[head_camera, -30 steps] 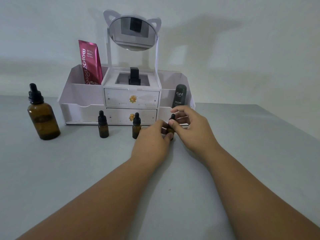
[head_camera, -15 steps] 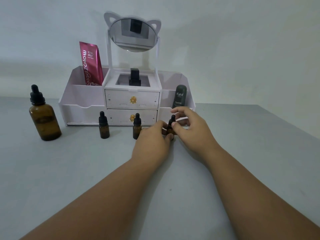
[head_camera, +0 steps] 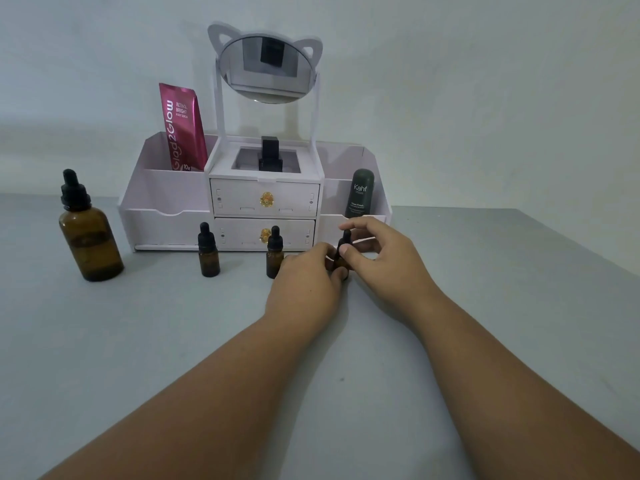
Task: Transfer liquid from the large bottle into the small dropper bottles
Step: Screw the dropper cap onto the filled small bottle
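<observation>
Left hand (head_camera: 306, 284) grips the small amber glass dropper bottle (head_camera: 341, 261) at 12 o'clock, steadying it on the grey desk (head_camera: 138, 341); right hand (head_camera: 377, 252) pinches its black cap (head_camera: 345, 239), probably to unscrew it

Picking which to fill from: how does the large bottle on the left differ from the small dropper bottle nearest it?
The large bottle is far taller and wider than the small dropper bottle. It stands out at the table's left, while the small one stands directly before the organizer. Both are amber, upright, black-capped, untouched.

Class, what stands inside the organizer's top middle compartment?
A black square-capped bottle stands in the white organizer's middle well; its lower body is hidden by the well's rim.
</observation>
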